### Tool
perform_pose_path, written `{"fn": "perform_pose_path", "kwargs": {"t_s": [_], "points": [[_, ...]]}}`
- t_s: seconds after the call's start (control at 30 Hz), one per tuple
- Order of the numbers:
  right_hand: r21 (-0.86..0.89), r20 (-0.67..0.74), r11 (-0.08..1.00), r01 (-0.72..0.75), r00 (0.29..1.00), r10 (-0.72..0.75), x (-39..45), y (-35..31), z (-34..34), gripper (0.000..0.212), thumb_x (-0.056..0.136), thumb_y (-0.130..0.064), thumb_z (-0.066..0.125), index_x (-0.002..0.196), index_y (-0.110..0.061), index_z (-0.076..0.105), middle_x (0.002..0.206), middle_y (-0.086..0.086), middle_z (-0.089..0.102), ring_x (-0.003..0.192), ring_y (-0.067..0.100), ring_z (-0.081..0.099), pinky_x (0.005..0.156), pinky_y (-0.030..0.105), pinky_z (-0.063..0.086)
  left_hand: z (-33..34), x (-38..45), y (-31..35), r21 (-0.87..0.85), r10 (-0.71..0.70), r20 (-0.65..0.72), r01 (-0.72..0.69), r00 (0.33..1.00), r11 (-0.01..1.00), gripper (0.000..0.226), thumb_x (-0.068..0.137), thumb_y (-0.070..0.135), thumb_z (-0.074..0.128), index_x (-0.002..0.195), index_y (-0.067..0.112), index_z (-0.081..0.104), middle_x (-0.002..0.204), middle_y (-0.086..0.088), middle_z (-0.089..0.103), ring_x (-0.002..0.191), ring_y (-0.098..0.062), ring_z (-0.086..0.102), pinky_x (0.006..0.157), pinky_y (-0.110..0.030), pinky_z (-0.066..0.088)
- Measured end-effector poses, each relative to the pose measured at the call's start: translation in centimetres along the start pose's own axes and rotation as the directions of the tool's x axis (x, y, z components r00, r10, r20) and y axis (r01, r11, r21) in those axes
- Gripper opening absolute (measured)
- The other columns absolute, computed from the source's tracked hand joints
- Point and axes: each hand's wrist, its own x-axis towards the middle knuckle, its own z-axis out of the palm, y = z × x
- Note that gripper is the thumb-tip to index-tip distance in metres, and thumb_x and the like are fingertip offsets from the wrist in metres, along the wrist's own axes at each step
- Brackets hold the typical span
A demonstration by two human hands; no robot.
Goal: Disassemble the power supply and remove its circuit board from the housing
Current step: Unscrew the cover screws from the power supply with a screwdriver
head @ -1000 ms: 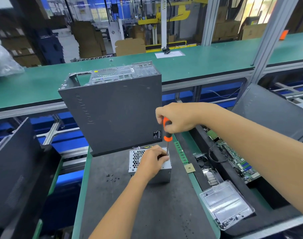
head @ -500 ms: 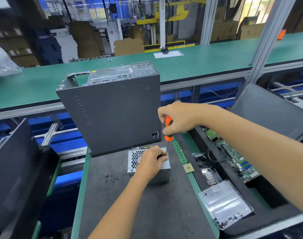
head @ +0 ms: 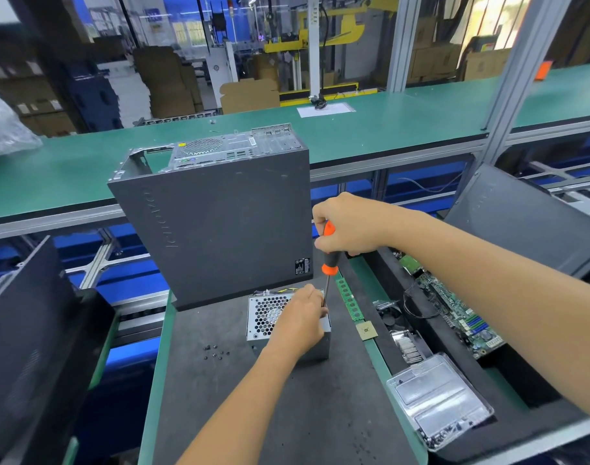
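Head view: a small metal power supply (head: pixel 287 325) sits on a dark mat (head: pixel 287 414), right in front of a big gray computer case (head: pixel 219 223) that stands upright. The top of the power supply has a grid of little holes.

The left hand (head: pixel 300 317) rests on top of the power supply, with its fingers curled over the right part of the box to hold it down. The right hand (head: pixel 349 226) is wrapped tight around the orange and black handle of a screwdriver (head: pixel 329 260). The screwdriver points almost straight down, and its thin metal tip meets the top right edge of the power supply, just beside the left hand's fingers. The tip itself is too small to see well.

A few tiny black screws (head: pixel 216 353) lie on the mat to the left of the power supply. A green memory stick (head: pixel 349 298) and a small square chip (head: pixel 367 330) lie on its right. Farther right, a green circuit board (head: pixel 461 317) sits in a black tray (head: pixel 431 344), near a clear plastic box (head: pixel 438 401).
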Motion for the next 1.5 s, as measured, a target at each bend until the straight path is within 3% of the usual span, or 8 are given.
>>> {"fn": "perform_pose_path", "kwargs": {"t_s": [0.3, 0.57, 0.67, 0.77, 0.93, 1.17, 1.37, 1.5], "points": [[0.199, -0.029, 0.973, -0.119, 0.992, 0.127, -0.9, 1.5, -1.1, 0.018, 0.078, -0.021, 0.070, 0.084, -0.014, 0.055, 0.080, 0.005, 0.069, 0.050, 0.013, 0.069, 0.048, 0.021, 0.044, -0.8, 0.2, -0.1, -0.360, -0.241, 0.043, 0.240, 0.969, 0.902, 0.032, 0.097, 0.013, 0.047, 0.071, 0.026, 0.037, 0.082, 0.010, 0.043, 0.069, -0.003, 0.045, 0.061, -0.016, 0.035], [0.121, 0.491, 0.958, -0.260, 0.854, 0.170, -0.8, 1.7, -2.2, 0.021, 0.085, -0.006, 0.063, 0.103, -0.009, 0.051, 0.071, 0.008, 0.069, 0.046, 0.020, 0.060, 0.043, 0.021, 0.046, -2.4, 0.0, -0.4, -0.561, -0.395, -0.146, 0.253, 0.907, 0.788, 0.030, 0.092, -0.001, 0.045, 0.072, 0.022, 0.046, 0.082, 0.002, 0.053, 0.071, -0.007, 0.048, 0.057, -0.009, 0.037], [0.006, 0.508, 0.972, -0.233, 0.839, 0.198, -0.3, 1.1, -1.1, 0.037, 0.080, -0.011, 0.055, 0.114, 0.001, 0.055, 0.061, 0.010, 0.064, 0.045, 0.024, 0.056, 0.041, 0.020, 0.042, -4.3, 1.0, -1.2, -0.627, -0.471, -0.235, 0.237, 0.851, 0.742, 0.025, 0.091, -0.001, 0.045, 0.074, 0.016, 0.050, 0.075, 0.002, 0.054, 0.064, -0.006, 0.047, 0.055, -0.008, 0.037], [0.107, 0.433, 0.971, -0.213, 0.889, 0.147, 0.7, 0.6, 2.1, 0.016, 0.078, -0.018, 0.054, 0.091, -0.009, 0.057, 0.067, 0.013, 0.059, 0.044, 0.021, 0.052, 0.044, 0.020, 0.039, -6.3, 1.9, -3.2, -0.711, -0.587, -0.219, 0.284, 0.779, 0.643, 0.020, 0.093, 0.006, 0.045, 0.079, 0.015, 0.056, 0.072, 0.001, 0.057, 0.062, -0.010, 0.050, 0.053, -0.017, 0.041], [0.315, 0.134, 0.938, -0.142, 0.985, 0.105, 1.3, 0.0, 9.8, 0.022, 0.082, -0.021, 0.062, 0.072, -0.015, 0.044, 0.069, -0.002, 0.045, 0.055, 0.013, 0.040, 0.050, 0.027, 0.030, -7.7, 0.4, -7.6, -0.694, -0.630, -0.204, 0.343, 0.749, 0.632, 0.020, 0.089, 0.004, 0.051, 0.074, 0.014, 0.060, 0.072, -0.001, 0.062, 0.067, -0.013, 0.057, 0.064, -0.024, 0.048], [0.408, -0.032, 0.893, -0.191, 0.974, 0.223, 2.5, 1.8, 12.2, 0.020, 0.079, -0.012, 0.062, 0.073, -0.010, 0.043, 0.065, 0.000, 0.043, 0.048, 0.018, 0.035, 0.046, 0.025, 0.031, -7.0, -4.8, -13.2, -0.588, -0.689, -0.188, 0.482, 0.700, 0.650, 0.018, 0.087, 0.003, 0.060, 0.088, 0.019, 0.066, 0.085, 0.003, 0.064, 0.076, -0.008, 0.057, 0.069, -0.015, 0.041], [0.528, 0.133, 0.747, -0.404, 0.908, 0.398, 2.0, 4.3, 14.7, 0.027, 0.087, -0.010, 0.059, 0.069, -0.011, 0.038, 0.041, 0.001, 0.047, 0.036, 0.016, 0.042, 0.054, 0.029, 0.038, -4.5, -9.0, -16.8, -0.358, -0.725, -0.078, 0.659, 0.685, 0.661, 0.017, 0.085, 0.001, 0.062, 0.074, 0.014, 0.067, 0.081, 0.001, 0.065, 0.078, -0.017, 0.058, 0.067, -0.020, 0.037], [0.770, 0.312, 0.462, -0.441, 0.891, 0.330, 2.0, 5.0, 15.3, 0.030, 0.097, -0.016, 0.054, 0.072, -0.011, 0.039, 0.039, 0.001, 0.039, 0.037, 0.016, 0.036, 0.059, 0.029, 0.032, -3.6, -9.3, -18.0, -0.285, -0.744, -0.019, 0.709, 0.668, 0.645, 0.028, 0.084, 0.008, 0.067, 0.061, 0.023, 0.059, 0.066, 0.006, 0.060, 0.062, -0.009, 0.056, 0.054, -0.018, 0.038]]}}
